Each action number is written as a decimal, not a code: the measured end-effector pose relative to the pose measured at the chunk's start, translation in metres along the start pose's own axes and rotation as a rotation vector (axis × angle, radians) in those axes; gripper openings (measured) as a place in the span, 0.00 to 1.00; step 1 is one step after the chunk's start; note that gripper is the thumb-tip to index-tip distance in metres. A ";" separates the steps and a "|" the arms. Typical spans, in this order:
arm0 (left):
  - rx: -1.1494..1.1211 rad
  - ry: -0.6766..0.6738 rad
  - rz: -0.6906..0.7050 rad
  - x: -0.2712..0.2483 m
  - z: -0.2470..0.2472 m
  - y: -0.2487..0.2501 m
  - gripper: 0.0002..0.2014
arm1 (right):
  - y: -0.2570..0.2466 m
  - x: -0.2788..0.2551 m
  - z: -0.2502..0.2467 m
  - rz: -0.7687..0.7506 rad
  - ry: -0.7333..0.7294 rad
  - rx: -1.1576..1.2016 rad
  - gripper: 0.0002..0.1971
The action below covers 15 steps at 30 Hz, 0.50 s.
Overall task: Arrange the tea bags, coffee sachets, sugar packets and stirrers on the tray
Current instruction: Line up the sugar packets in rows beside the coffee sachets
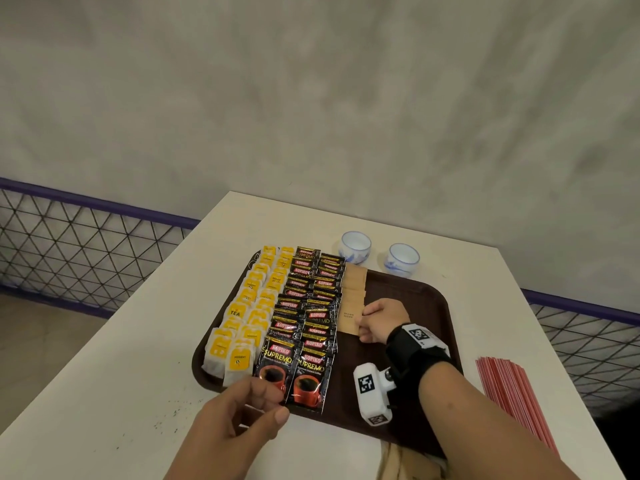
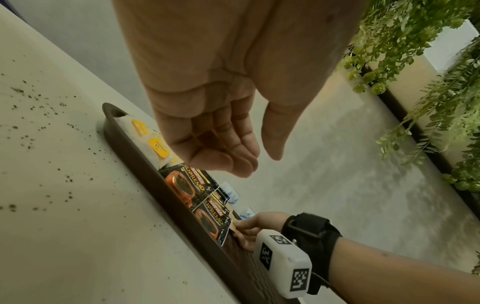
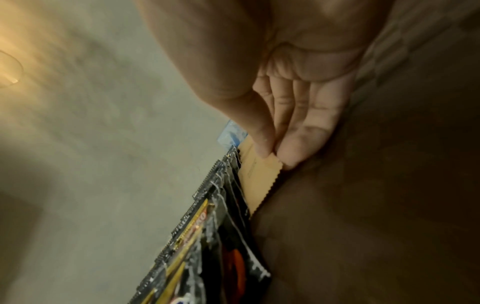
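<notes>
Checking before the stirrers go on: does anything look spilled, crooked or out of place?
Dark specks are scattered on the table beside the tray's near-left corner, like a spill. The coffee sachets overlap a bit unevenly. The stirrers lie off the tray.

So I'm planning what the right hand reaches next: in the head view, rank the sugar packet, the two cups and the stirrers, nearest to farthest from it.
1. Sugar packet: pinched by the right hand, on the tray.
2. Cups: beyond the tray's far edge; too close to rank between them.
3. Stirrers: on the table, right of the tray.
</notes>
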<state>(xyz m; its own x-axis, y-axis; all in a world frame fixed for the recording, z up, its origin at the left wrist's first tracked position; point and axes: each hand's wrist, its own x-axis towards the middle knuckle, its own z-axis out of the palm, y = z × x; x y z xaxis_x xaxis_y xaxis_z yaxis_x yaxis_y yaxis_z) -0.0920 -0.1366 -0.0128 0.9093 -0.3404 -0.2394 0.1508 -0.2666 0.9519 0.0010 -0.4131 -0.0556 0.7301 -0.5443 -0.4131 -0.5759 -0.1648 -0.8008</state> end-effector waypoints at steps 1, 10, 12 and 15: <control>0.010 -0.002 0.001 0.001 0.000 -0.001 0.45 | 0.000 0.000 0.001 -0.006 0.022 -0.022 0.10; 0.024 -0.014 0.006 -0.003 0.000 0.002 0.50 | -0.001 0.003 0.008 0.015 0.126 -0.137 0.05; 0.023 -0.015 -0.001 -0.005 -0.001 0.003 0.50 | 0.002 0.005 0.007 0.008 0.133 -0.152 0.04; 0.027 -0.009 0.001 -0.007 -0.001 0.003 0.47 | 0.005 0.004 0.005 0.004 0.104 -0.173 0.04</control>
<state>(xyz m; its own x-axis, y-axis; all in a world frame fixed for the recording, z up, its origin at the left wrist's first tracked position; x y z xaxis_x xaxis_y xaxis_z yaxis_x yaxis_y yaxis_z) -0.0975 -0.1343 -0.0086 0.9060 -0.3488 -0.2399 0.1388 -0.2906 0.9467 0.0029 -0.4115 -0.0635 0.6909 -0.6258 -0.3620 -0.6399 -0.2961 -0.7092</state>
